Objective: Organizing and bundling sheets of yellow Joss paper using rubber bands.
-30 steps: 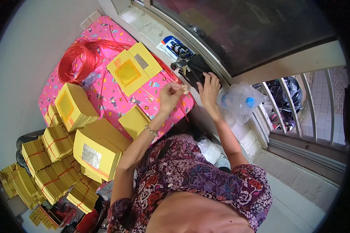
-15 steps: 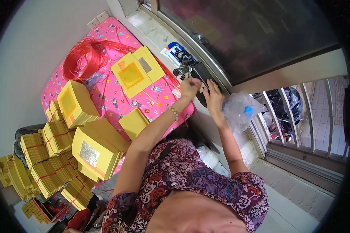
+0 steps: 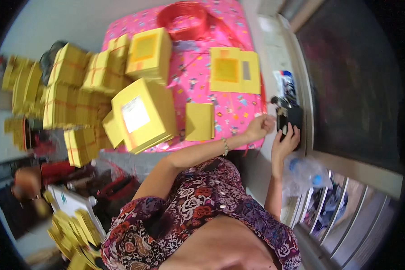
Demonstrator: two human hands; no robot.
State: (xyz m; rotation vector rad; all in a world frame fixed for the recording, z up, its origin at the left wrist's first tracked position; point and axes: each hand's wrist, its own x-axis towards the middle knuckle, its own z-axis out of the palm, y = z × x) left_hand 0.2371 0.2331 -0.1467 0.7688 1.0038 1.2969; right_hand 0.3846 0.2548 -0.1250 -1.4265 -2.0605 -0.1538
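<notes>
On the narrow ledge under the window lies a black case (image 3: 294, 112), its exact kind unclear. At its near end my right hand (image 3: 286, 143) grips it, thumb and fingers bent round the edge. My left hand (image 3: 259, 128), wearing a beaded bracelet, is just left of the case. Its fingers are curled together, and anything in them is too small to make out. Beside the case's far end is a small metal bunch that looks like keys (image 3: 279, 107). A blue-and-white packet (image 3: 287, 82) lies farther along the ledge.
Stacked yellow paper bundles (image 3: 144, 114) stand on the pink patterned table cover (image 3: 191, 72), with flat yellow sheets (image 3: 234, 83) and a coil of red strips (image 3: 184, 20). A clear plastic bag (image 3: 303, 171) hangs by the white window bars (image 3: 330, 200).
My view has swung left, showing more bundles and the room behind. My left hand has drawn back from the keys and case, while my right hand stays at the case.
</notes>
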